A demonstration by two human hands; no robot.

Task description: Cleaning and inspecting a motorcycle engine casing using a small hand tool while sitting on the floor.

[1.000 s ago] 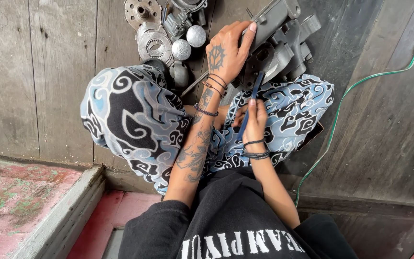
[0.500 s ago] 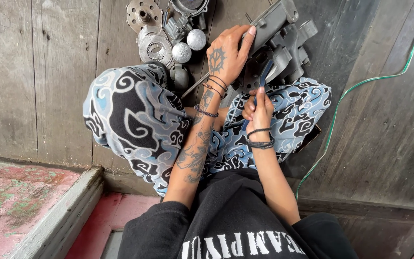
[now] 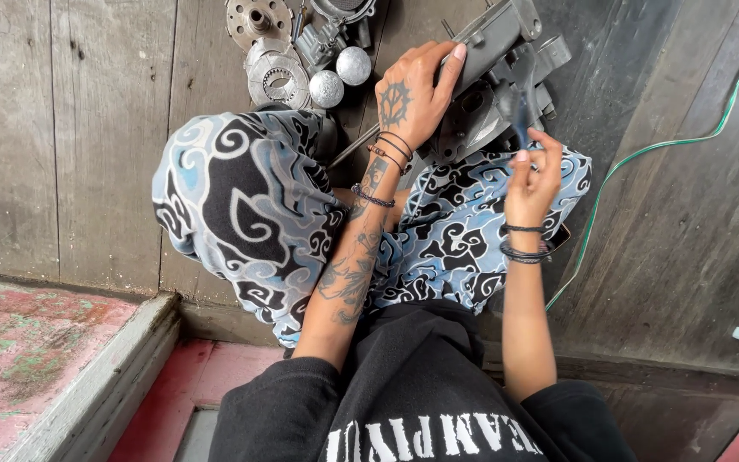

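**Engine casing steadied on plank floor, small tool raised beside it**

Floor (image 3: 96, 128) of weathered grey planks carries everything; the person sits on it cross-legged in patterned blue, black and white trousers (image 3: 241, 205), with no desk in use. A green cable (image 3: 643, 154) runs across the boards to the right, well apart from the work.

The largest part is the grey metal engine casing (image 3: 506, 51), lying just beyond the knees. The left hand (image 3: 412, 94) rests flat on its near edge with fingers spread along the top, pressing it down rather than closing round it; the grip is loose and grasps nothing.

To the left of the casing lie a round toothed disc (image 3: 258, 17), a ringed clutch-like part (image 3: 277, 79) and two silvery domed caps (image 3: 339, 77), all close together.

The right hand (image 3: 530, 184) is lifted above the right knee, thumb and fingers pinched on a slim dark tool (image 3: 519, 107) whose tip points toward the casing. The tool is blurred; its kind cannot be told.

Risks, as judged:
- The casing is held by palm pressure alone; a sideways push from the tool could shift it.
- The light pinch could let the tool slip toward the left fingers.
- Loose parts nearby could be knocked by an elbow or knee and roll.
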